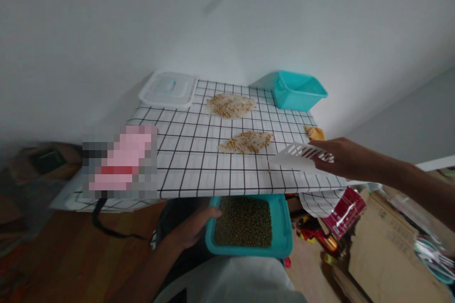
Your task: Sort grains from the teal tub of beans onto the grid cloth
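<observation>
My left hand [202, 222] grips the left rim of a teal tub [282, 232] at the table's front edge, its thumb over the rim and its other fingers hidden below. Inside the tub lies a layer of small brownish-green beans [243, 222]. My right hand [332, 151] is closed around a white slotted plastic scraper [291, 158], held low at the table's right side. Just left of the scraper is a flat pile of pale yellow grains [247, 143]. Farther back lies another such pile of grains [231, 105].
A checked cloth covers the table [185, 151]. White lid [168, 89] at back left, second teal tub [298, 92] at back right, yellow cloth [315, 133] at the right edge. A blurred pink object [124, 156] lies left. Cardboard [384, 236] and clutter stand below right.
</observation>
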`<state>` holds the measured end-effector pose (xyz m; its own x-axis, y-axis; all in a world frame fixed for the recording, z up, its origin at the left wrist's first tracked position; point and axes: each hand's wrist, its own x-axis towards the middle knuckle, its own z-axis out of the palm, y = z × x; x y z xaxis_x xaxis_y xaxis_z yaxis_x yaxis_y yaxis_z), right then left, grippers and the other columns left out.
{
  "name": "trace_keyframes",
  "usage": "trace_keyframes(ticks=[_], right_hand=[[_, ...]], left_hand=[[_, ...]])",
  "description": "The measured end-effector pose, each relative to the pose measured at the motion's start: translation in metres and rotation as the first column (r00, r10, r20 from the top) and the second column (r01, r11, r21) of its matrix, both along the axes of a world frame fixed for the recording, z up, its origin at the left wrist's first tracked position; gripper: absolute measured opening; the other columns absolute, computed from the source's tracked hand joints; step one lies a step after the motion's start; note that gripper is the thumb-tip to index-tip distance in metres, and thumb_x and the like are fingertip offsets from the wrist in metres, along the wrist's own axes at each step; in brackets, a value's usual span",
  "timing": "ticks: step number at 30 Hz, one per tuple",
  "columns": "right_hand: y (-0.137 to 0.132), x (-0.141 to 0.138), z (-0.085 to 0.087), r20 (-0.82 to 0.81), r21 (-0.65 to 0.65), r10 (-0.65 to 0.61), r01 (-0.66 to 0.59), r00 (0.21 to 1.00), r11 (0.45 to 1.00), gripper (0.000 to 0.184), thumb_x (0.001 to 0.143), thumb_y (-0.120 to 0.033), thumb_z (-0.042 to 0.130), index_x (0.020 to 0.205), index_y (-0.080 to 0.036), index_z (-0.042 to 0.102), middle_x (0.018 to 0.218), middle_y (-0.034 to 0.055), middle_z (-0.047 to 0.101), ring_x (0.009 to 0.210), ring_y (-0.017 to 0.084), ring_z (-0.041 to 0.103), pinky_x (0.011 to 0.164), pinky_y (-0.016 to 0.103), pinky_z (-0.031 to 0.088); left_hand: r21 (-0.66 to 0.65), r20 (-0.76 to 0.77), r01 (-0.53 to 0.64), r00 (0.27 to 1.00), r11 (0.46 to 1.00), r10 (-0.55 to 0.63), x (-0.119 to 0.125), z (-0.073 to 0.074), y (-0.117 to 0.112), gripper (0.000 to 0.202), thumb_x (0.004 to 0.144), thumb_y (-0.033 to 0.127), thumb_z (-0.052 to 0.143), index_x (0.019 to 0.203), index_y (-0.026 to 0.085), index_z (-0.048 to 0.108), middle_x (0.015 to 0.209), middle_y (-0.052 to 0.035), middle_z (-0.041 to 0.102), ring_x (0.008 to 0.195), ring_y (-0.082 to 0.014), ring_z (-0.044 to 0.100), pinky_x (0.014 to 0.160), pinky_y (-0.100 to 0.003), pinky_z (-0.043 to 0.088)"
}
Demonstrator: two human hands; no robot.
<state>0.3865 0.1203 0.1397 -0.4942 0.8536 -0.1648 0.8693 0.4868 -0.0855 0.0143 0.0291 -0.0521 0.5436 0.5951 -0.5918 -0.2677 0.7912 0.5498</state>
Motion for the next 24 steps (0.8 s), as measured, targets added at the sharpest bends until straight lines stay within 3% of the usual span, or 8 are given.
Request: trace_keyframes(ticks=[5,8,13,18,21,24], right_hand=[[-0.009,-0.007,-0.021,-0.050,-0.134,-0.061,0.054,0.997,0.990,0.039,0.085,-0.031,0.052,0.122,-0.017,0.056,0.099,0.0125,0.070,0.082,0.023,0.066,0.069,0.033,0.048],[-0.009,-0.025,-0.023,-0.062,-0.098,-0.053,0.046,0.997,0.994,0.042,0.085,-0.032,0.053,0.124,-0.018,0.053,0.095,0.0108,0.070,0.080,0.022,0.066,0.067,0.032,0.047],[-0.021,-0.068,-0.019,-0.106,-0.027,0.034,-0.037,0.994,0.999,0.036,0.084,-0.024,0.052,0.120,-0.018,0.054,0.089,0.0091,0.070,0.076,0.021,0.065,0.064,0.030,0.043],[-0.045,-0.101,-0.013,-0.136,-0.074,0.114,-0.125,0.984,0.989,0.027,0.086,-0.019,0.047,0.112,-0.019,0.056,0.087,0.0066,0.069,0.078,0.020,0.065,0.063,0.029,0.041],[-0.047,-0.101,-0.006,-0.132,-0.066,0.130,-0.139,0.983,0.988,0.027,0.086,-0.020,0.049,0.111,-0.020,0.057,0.085,0.0057,0.070,0.075,0.020,0.065,0.061,0.028,0.040],[-0.028,-0.084,0.004,-0.107,0.022,0.094,-0.092,0.990,0.996,0.026,0.086,-0.024,0.050,0.110,-0.021,0.058,0.086,0.0059,0.070,0.074,0.019,0.064,0.062,0.028,0.039]], left_hand=[[-0.015,-0.012,0.011,1.000,1.000,-0.011,0.005,0.004,-0.001,0.037,0.078,0.026,0.062,0.112,0.012,0.065,0.097,-0.0113,0.075,0.094,-0.0272,0.068,0.085,-0.038,0.050],[0.006,-0.028,-0.001,1.000,1.000,0.001,0.007,0.004,-0.005,0.035,0.079,0.025,0.061,0.111,0.012,0.064,0.102,-0.0116,0.074,0.091,-0.0258,0.069,0.084,-0.037,0.051],[-0.013,-0.022,-0.056,0.998,0.998,0.056,0.011,0.003,-0.014,0.036,0.079,0.025,0.061,0.113,0.012,0.062,0.104,-0.0117,0.073,0.091,-0.0252,0.069,0.082,-0.036,0.051],[-0.036,-0.037,-0.114,0.993,0.993,0.113,0.015,0.009,-0.018,0.043,0.077,0.023,0.060,0.119,0.014,0.059,0.104,-0.0106,0.073,0.090,-0.0255,0.069,0.083,-0.037,0.051],[-0.015,-0.063,-0.118,0.991,0.993,0.116,0.016,0.016,-0.018,0.043,0.076,0.021,0.059,0.117,0.013,0.060,0.099,-0.0102,0.074,0.091,-0.0267,0.068,0.083,-0.038,0.050],[-0.029,-0.075,-0.093,0.993,0.995,0.090,0.013,0.017,-0.017,0.040,0.078,0.023,0.059,0.117,0.015,0.060,0.101,-0.0092,0.073,0.098,-0.0267,0.067,0.083,-0.036,0.051]])
